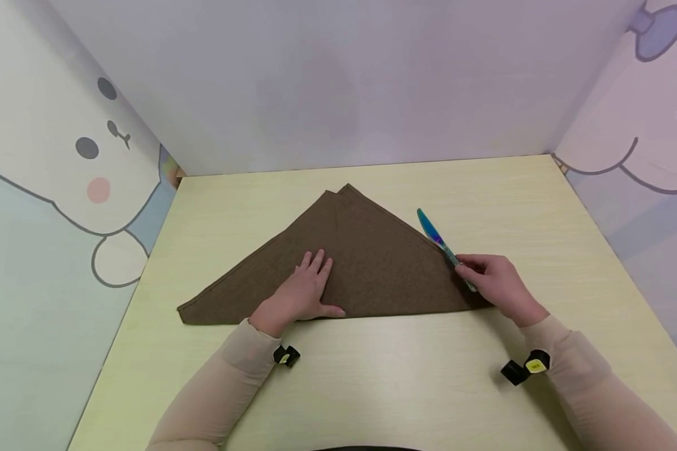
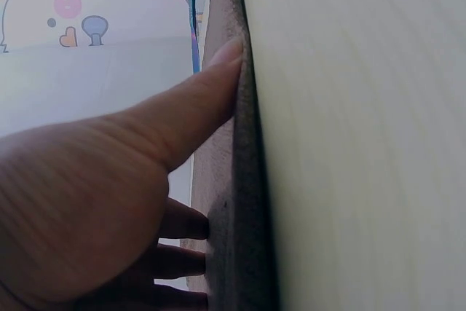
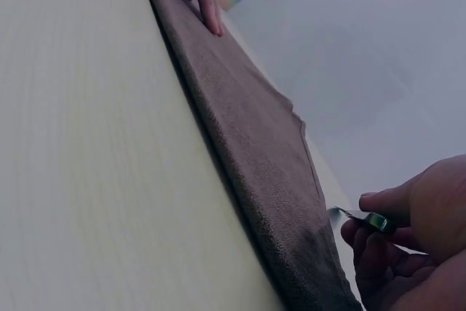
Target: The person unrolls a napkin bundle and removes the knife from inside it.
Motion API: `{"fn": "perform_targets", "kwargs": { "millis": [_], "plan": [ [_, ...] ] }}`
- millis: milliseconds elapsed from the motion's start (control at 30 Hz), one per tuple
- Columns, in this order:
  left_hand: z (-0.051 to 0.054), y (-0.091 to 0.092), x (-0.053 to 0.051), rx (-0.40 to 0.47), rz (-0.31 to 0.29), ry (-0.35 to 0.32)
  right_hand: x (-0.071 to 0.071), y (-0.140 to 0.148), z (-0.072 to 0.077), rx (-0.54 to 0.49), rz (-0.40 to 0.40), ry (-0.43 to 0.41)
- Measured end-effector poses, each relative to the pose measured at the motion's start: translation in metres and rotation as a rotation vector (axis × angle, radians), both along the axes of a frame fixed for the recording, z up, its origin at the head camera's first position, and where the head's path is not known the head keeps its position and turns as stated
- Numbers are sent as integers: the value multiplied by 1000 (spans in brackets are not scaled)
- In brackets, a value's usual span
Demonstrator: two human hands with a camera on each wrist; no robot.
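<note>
A brown cloth (image 1: pixel 383 269), folded into a wide triangle, lies on the table with its long folded edge toward me. My left hand (image 1: pixel 301 294) rests on the cloth left of its middle, fingers spread and thumb along the near fold; the left wrist view shows that thumb (image 2: pixel 196 107) on the fold. At the cloth's right corner my right hand (image 1: pixel 496 282) pinches the handle of a table knife (image 1: pixel 437 238) with a shiny blue-violet blade. The blade points away and to the left, over the cloth's right slanted edge. In the right wrist view the handle end (image 3: pixel 377 222) shows between the fingers.
The pale wooden table (image 1: pixel 372 376) runs back to a plain light wall (image 1: pixel 316 81). Side panels with cartoon animals (image 1: pixel 98 150) stand left and right. Small black devices with yellow labels sit at both wrists.
</note>
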State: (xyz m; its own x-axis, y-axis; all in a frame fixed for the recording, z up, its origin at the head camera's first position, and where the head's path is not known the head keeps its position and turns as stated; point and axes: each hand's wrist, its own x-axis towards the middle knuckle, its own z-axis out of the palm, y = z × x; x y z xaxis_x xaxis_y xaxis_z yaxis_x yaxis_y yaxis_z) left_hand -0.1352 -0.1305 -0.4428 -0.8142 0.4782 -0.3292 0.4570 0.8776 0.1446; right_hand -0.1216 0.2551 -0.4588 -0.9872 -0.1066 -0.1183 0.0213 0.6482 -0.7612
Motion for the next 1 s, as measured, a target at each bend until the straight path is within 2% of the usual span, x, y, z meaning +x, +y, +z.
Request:
{"fn": "perform_targets", "kwargs": {
  "millis": [133,333,567,767,900,1000],
  "plan": [
    [1,0,1,1,0,2,-2,1,5,-77,-34,-50],
    [1,0,1,5,-5,4,-8,7,7,-159,-97,-74],
    [0,0,0,6,-4,4,-27,26,8,-174,-201,-54],
    [0,-1,0,7,-5,1,-43,44,5,-252,-291,-40],
    [0,-1,0,6,-6,6,-52,48,0,-246,-325,-29],
    [0,-2,0,12,-6,7,-55,48,-3,-173,-318,-32]
  ]
}}
